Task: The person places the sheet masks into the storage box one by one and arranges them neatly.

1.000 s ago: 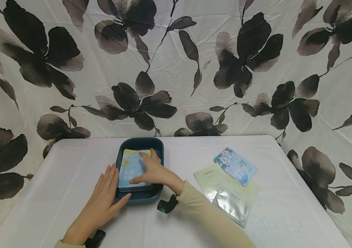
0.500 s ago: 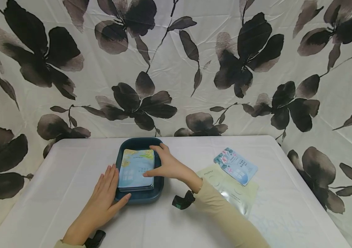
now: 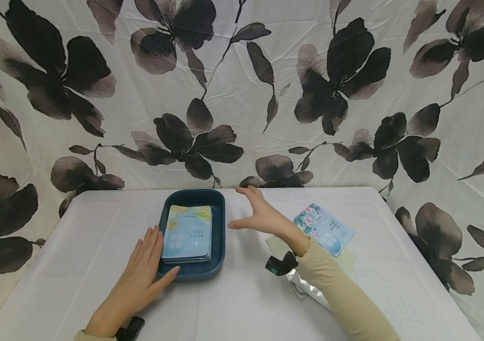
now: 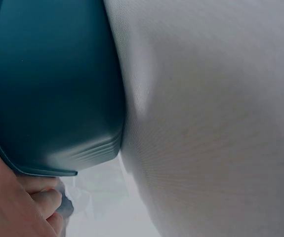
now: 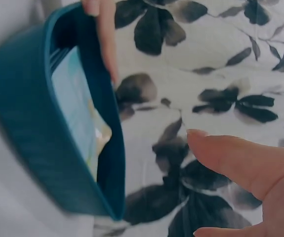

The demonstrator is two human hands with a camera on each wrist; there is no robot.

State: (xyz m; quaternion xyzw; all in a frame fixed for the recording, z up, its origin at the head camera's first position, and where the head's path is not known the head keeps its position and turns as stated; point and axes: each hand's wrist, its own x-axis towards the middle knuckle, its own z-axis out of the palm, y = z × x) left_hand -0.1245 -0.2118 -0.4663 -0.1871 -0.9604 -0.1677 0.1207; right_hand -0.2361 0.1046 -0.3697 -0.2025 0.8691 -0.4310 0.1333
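Observation:
A dark blue tray point(image 3: 190, 271) stands on the table with a neat stack of light blue sachets point(image 3: 188, 237) inside it. My left hand point(image 3: 139, 270) rests against the tray's left side, its fingers straight and together; the left wrist view shows the tray's outer wall point(image 4: 53, 89) beside the fingers. To the right of the tray my right hand point(image 3: 263, 213) hovers above the table, thumb and fingers spread apart with nothing between them. In the right wrist view its thumb point(image 5: 230, 155) is apart from the tray.
Right of centre lies a blue floral sachet point(image 3: 324, 228) on top of a pale green packet point(image 3: 346, 260). A silver packet point(image 3: 314, 289) is partly covered by the right sleeve. Behind the white table point(image 3: 395, 284) hangs a floral cloth point(image 3: 267, 85).
My right hand has lifted off the stack in the tray and moved right, away from it, carrying nothing. The left hand and the tray have stayed in place.

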